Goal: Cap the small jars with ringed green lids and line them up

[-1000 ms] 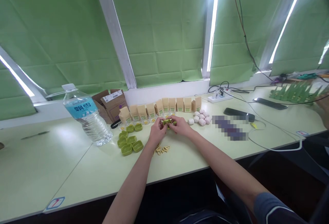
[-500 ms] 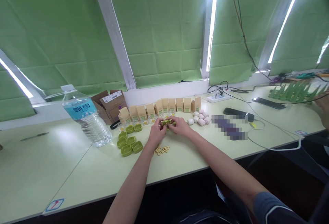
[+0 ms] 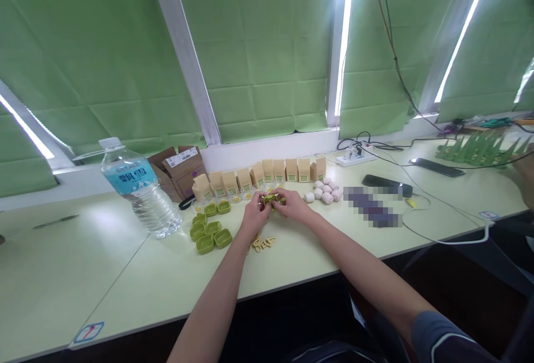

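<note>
– Next to nothing moved since a second ago: left hand (image 3: 256, 214) and right hand (image 3: 293, 206) same spot, same cup (image 3: 271, 198), view shifted a hair. Grip?
– Both clamped on it, fingertips from either side. Another green bit (image 3: 283, 200) shows by the right fingers; can't tell if it's the same part.
– Cup location, ref bottle (image 3: 139, 185)?
– Right of bottle, past the spare cups (image 3: 204, 244). Seven of those, open side up, bunched between bottle and left hand.
– Anything in the way?
– Left forearm partly covers the yellow hooks (image 3: 259, 245), right of bottle, nearer the body. Hands hide some clear bits (image 3: 247, 194), right of bottle at the foot of the bags (image 3: 304, 171).
– Behind?
– Box (image 3: 183, 177) just behind bottle, flaps up. Bags run in a row rightward from there, upright, some skewed.
– Right side?
– Right from bottle, past the hands: white lumps (image 3: 327, 197), piled; then a pixelated item (image 3: 371, 207), handset (image 3: 387, 185) behind it, power strip (image 3: 356, 158) further back. White cable (image 3: 450, 242) loops on the table (image 3: 292, 274). Farthest right of bottle: green spiky strip (image 3: 484, 150), someone else's hand (image 3: 524, 171) at the edge, smeared.
– Left?
– Thin stick (image 3: 55, 222), left of bottle, lying flat.
</note>
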{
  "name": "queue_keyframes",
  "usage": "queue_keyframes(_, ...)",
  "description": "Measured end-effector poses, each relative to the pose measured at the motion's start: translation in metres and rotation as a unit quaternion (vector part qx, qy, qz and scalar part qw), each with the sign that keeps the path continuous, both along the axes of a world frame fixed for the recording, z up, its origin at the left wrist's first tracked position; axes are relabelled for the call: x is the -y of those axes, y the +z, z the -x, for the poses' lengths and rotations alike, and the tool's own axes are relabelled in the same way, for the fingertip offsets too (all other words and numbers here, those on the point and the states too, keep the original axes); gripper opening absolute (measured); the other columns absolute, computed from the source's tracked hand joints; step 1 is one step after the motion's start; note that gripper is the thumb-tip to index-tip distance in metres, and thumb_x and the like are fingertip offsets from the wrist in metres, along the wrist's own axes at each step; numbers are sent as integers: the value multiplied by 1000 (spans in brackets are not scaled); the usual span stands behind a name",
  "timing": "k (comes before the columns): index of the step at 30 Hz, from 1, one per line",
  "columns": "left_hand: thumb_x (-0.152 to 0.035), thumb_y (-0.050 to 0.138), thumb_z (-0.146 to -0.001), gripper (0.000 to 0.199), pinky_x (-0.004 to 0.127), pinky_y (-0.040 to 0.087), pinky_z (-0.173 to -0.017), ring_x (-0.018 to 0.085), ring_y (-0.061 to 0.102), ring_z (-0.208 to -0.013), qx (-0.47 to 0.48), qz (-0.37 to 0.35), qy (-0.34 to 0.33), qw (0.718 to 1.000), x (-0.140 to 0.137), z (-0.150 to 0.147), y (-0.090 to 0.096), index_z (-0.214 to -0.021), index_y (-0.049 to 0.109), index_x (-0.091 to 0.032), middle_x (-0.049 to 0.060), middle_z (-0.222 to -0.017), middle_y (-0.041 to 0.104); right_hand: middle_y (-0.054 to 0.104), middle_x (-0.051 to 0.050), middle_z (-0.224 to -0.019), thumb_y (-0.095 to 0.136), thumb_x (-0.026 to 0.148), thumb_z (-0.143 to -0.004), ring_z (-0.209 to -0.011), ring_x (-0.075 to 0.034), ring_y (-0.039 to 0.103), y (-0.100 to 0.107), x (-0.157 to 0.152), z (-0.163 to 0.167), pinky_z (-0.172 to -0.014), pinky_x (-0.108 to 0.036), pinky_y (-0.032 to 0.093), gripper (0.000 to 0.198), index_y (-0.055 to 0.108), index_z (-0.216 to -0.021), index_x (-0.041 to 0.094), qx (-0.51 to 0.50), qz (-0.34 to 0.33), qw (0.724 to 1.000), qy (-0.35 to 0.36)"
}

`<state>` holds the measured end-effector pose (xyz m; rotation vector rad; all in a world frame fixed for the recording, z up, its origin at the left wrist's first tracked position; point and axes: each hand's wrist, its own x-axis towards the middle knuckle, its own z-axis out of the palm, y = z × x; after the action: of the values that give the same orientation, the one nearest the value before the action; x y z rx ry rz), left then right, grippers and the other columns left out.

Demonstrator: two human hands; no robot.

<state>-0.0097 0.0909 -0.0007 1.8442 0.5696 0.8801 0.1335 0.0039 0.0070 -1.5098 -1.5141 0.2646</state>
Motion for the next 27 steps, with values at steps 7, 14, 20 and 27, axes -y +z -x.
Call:
queue_keyframes(7,-26,62,-78,25,21,38,-48,8,50,-49,-5,-1,3,1000,-1,0,-1,-101,52,-21,-4,-71,53,68,2,-75,60,25,-86,-51,-9,54,0,0,0,-56,-22,45,26,66,-111,24,10,-7,1000,-12)
queue_keyframes(14,-28,61,-79,25,20,39,-47,9,50,-50,-13,-13,9,1000,2,1,2,-102,52,-21,-5,-69,50,69,2,-76,59,25,-86,-51,-9,55,-1,0,0,-57,-23,45,26,66,-111,24,11,-10,1000,-8)
queue_keyframes(20,-28,61,-79,25,21,40,-49,9,50,-49,-15,-25,20,999,2,1,2,-102,54,-22,-7,-65,48,68,2,-73,58,27,-87,-50,-10,55,2,1,1,-56,-23,45,24,66,-110,23,6,-12,1000,-8)
queue_keyframes(27,-28,58,-80,22,21,40,-50,10,50,-48,-23,-33,15,999,3,2,4,-100,52,-23,-8,-61,45,68,3,-71,57,28,-88,-47,-9,54,2,2,2,-53,-22,43,20,65,-105,23,-2,-6,1000,-5)
